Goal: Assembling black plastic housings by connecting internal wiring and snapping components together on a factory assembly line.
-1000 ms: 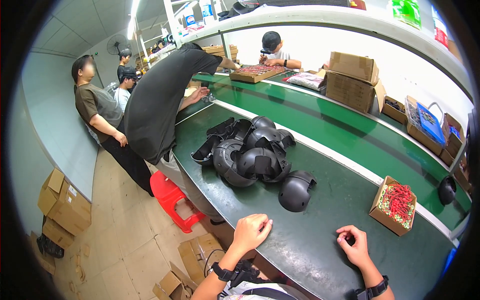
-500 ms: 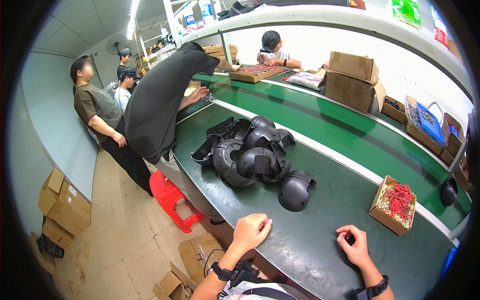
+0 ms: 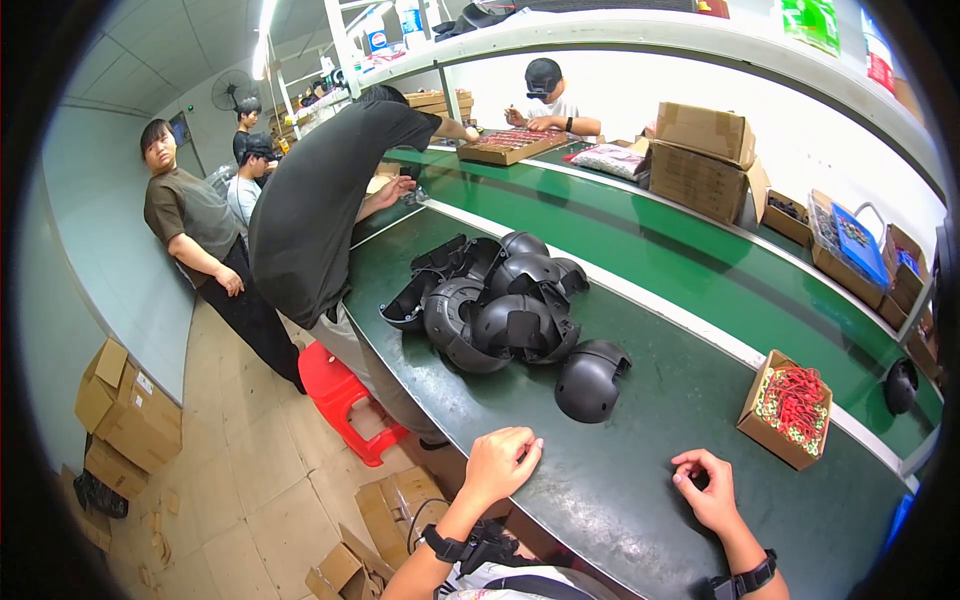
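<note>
A black shell [image 3: 590, 385] lay ahead of the unclenched, loosely curled left hand [image 3: 500, 463] and right hand [image 3: 709, 490], between shell pile [image 3: 500, 318] and carton [image 3: 769, 438].

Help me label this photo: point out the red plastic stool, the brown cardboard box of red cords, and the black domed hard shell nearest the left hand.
Red plastic stool [image 3: 325, 376]: head view, its seat.
Brown cardboard box [image 3: 772, 437]: head view, its front wall.
Black domed hard shell [image 3: 588, 384]: head view, its rounded outside.
</note>
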The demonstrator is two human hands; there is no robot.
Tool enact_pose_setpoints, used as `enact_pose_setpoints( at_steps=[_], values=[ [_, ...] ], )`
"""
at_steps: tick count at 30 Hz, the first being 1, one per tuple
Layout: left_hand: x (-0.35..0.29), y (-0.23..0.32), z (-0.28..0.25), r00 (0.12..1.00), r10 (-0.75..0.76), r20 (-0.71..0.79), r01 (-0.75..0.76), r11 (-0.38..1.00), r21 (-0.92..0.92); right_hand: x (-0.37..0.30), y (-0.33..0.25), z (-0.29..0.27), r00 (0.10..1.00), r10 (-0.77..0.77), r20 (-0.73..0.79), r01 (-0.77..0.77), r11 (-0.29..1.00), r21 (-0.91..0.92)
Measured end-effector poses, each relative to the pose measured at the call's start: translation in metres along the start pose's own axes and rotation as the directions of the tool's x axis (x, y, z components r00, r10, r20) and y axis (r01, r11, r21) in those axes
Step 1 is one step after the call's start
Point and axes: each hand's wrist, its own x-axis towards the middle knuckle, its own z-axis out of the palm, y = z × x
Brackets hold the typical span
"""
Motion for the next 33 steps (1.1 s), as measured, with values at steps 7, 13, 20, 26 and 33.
enact_pose_setpoints(
  at_steps=[7, 13, 20, 26, 33],
  values=[
    [0.000, 0.002, -0.003, 0.998, -0.032, 0.045, 0.032, 0.999, -0.005, -0.003, -0.004, -0.001, 1.000, 0.008, 0.007, -0.008, 1.000, -0.007],
    [0.008, 0.012, -0.004, 0.969, 0.171, 0.178, -0.201, 0.965, 0.167, -0.002, 0.003, -0.004, 0.993, -0.050, 0.104, 0.048, 0.999, 0.017],
    [0.010, 0.012, -0.010, 0.928, 0.327, 0.180, -0.356, 0.919, 0.170, 0.000, 0.012, 0.006, 0.986, -0.128, 0.108, 0.128, 0.992, 0.000],
    [0.008, 0.010, -0.006, 0.929, 0.298, 0.219, -0.337, 0.926, 0.169, -0.008, -0.003, 0.002, 0.995, -0.094, -0.024, 0.095, 0.992, 0.079],
    [0.009, 0.013, -0.009, 0.918, 0.383, 0.106, -0.397, 0.894, 0.208, -0.002, -0.002, 0.005, 0.908, -0.419, 0.011, 0.396, 0.848, -0.353]
  ],
)
